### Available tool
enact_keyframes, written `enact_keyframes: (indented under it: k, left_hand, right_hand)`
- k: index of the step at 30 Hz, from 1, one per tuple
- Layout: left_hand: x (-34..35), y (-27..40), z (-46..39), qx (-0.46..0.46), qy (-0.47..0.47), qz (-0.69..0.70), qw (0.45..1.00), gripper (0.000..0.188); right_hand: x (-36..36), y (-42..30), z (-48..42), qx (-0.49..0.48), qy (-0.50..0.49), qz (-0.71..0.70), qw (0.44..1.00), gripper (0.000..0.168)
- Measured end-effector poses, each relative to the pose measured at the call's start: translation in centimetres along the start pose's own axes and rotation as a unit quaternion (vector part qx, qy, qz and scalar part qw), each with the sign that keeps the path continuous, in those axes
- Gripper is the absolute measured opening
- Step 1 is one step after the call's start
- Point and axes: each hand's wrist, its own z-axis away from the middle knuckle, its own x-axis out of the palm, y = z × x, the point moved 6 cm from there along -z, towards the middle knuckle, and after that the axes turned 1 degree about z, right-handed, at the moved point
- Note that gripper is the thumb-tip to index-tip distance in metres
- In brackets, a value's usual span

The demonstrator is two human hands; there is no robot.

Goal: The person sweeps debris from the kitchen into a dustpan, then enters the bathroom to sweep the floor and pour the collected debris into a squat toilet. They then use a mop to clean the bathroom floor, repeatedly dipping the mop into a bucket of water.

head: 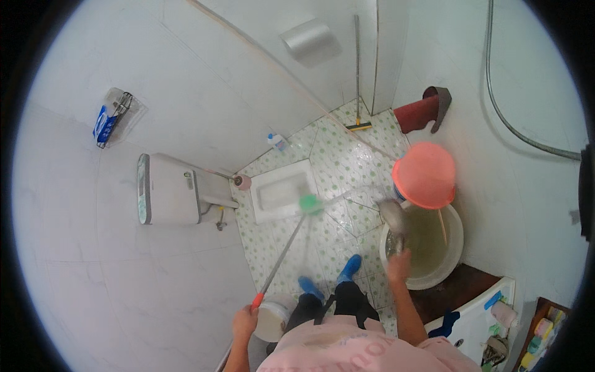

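My left hand [245,322] is closed around the shaft of a long-handled brush, near its red grip section [257,300]. The brush's green head [310,204] is at the near right corner of a white squat toilet [283,190]. In my right hand [399,266] is the handle of a metal ladle or dipper [393,216], blurred, above the left rim of a large white tub [460,232] of cloudy water. A streak of water appears to run from the dipper towards the green head over the tiled floor [334,162].
An upturned pink plastic bucket [425,174] stands behind the tub. A white bucket [272,321] is by my left leg. A floor squeegee [358,69] leans on the wall; a bottle [278,142] and a toilet brush holder [242,182] stand near the toilet. A white sink [469,321] is at lower right.
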Motion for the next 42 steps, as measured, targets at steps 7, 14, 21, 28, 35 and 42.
enact_keyframes:
  k: [7,14,21,28,35,42]
  left_hand:
    - [-0.9,-0.2,1.4,-0.037,0.001,0.005,0.999,0.039]
    - [-2.8,-1.1,2.3,-0.045,0.027,0.047,0.998,0.038]
    - [-1.6,-3.5,1.8,-0.032,0.055,0.133,0.989,0.038]
    - [-3.4,-5.2,1.1,-0.007,0.110,0.206,0.972,0.039]
    - [-4.2,-7.3,3.4,0.009,0.166,0.263,0.951,0.036]
    - [-5.9,-7.6,6.1,0.093,0.267,0.228,0.931,0.033]
  right_hand:
    - [2.6,18.6,-7.3,0.115,-0.014,0.031,0.993,0.041]
    - [4.3,20.7,-7.9,0.316,-0.129,-0.268,0.901,0.038]
    - [5.7,24.1,-6.0,0.267,-0.212,-0.025,0.940,0.040]
    - [9.4,13.0,-7.6,-0.321,-0.121,0.372,0.862,0.036]
    - [15.8,-18.9,15.7,-0.129,-0.534,-0.118,0.827,0.033]
    - [21.0,-26.1,38.7,0.025,-0.732,-0.239,0.637,0.029]
